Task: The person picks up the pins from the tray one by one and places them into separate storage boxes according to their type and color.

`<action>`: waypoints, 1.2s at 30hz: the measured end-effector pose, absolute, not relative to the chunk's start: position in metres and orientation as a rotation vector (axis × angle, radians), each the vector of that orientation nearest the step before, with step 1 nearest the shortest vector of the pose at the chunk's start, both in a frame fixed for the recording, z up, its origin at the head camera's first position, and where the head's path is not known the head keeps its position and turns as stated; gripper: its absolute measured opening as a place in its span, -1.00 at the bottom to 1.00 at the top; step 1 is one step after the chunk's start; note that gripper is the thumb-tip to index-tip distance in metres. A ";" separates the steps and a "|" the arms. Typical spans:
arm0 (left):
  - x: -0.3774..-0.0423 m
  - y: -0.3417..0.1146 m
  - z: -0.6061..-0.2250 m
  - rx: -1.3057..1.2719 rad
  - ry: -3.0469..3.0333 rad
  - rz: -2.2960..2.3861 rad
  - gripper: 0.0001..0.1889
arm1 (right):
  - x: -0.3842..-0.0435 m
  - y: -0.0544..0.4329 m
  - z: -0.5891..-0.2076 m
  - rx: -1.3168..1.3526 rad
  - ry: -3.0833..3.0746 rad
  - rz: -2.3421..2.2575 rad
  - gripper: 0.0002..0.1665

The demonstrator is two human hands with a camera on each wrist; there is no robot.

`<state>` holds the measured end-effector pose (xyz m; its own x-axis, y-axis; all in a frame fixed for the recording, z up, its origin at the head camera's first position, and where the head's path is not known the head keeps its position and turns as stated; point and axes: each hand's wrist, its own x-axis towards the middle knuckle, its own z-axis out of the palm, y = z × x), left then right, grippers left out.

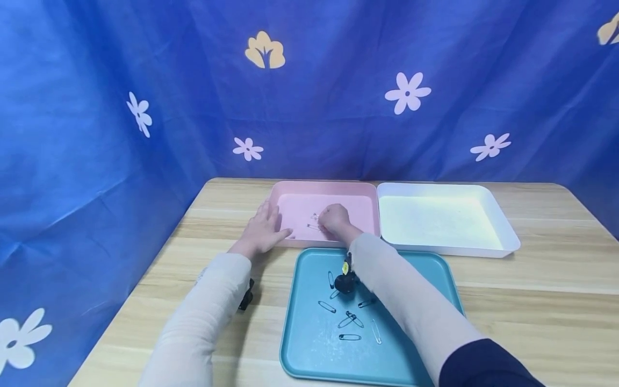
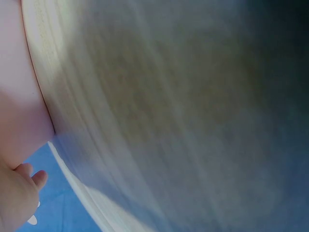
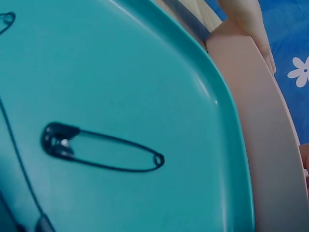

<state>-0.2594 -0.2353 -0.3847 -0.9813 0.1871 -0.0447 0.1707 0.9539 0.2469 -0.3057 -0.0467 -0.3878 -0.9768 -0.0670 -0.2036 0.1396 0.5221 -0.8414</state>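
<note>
My right hand (image 1: 335,219) is low inside the pink tray (image 1: 290,185), fingers curled downward beside a few safety pins (image 1: 313,226). Its fingertips are hidden behind the hand, so I cannot tell whether they pinch a pin. My left hand (image 1: 261,230) rests with fingers spread on the pink tray's left side, thumb over the front left corner. Below my right forearm is a teal tray (image 1: 309,355) with several dark safety pins (image 1: 326,306) scattered on it. The right wrist view shows one closed safety pin (image 3: 104,147) lying flat there.
A white tray (image 1: 490,215) stands against the pink tray's right side. Under the trays is a wood-grain table (image 1: 541,301). A blue curtain (image 1: 329,70) with flower prints hangs behind and along the left. A dark wrist device (image 1: 345,282) sits under the right sleeve.
</note>
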 end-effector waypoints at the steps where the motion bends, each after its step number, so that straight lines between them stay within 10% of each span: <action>1: -0.259 -0.236 -0.384 0.280 3.040 0.370 -0.16 | -0.306 -0.048 -0.388 0.055 2.563 -1.435 -0.86; 36: -0.261 -0.236 -0.383 0.267 3.020 0.352 -0.15 | -0.285 -0.020 -0.369 -0.115 2.550 -1.454 -0.89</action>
